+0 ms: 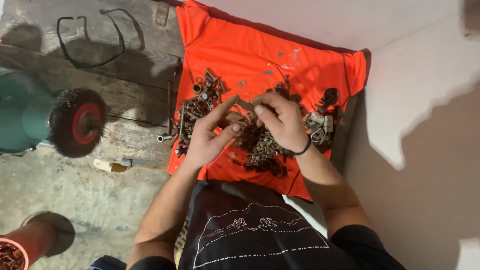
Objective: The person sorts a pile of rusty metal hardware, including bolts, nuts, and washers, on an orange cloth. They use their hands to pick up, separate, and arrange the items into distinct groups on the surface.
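Both hands meet over an orange shirt [260, 55] spread on the bench. The right hand [281, 120] pinches a small rusty metal piece [244, 104] between fingertips, and the left hand [210, 134] touches it with forefinger extended, thumb open. Below lies a pile of rusty bolts [262, 147]. A wire wheel [77, 122] sits far left.

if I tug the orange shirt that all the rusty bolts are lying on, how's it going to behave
The orange shirt looks like thin, floppy fabric, so it would probably wrinkle and stretch rather than slide as one piece. The heaps of rusty bolts likely pin it down with their weight. A sharp tug could roll loose pieces off; one socket already lies beside it on the floor.
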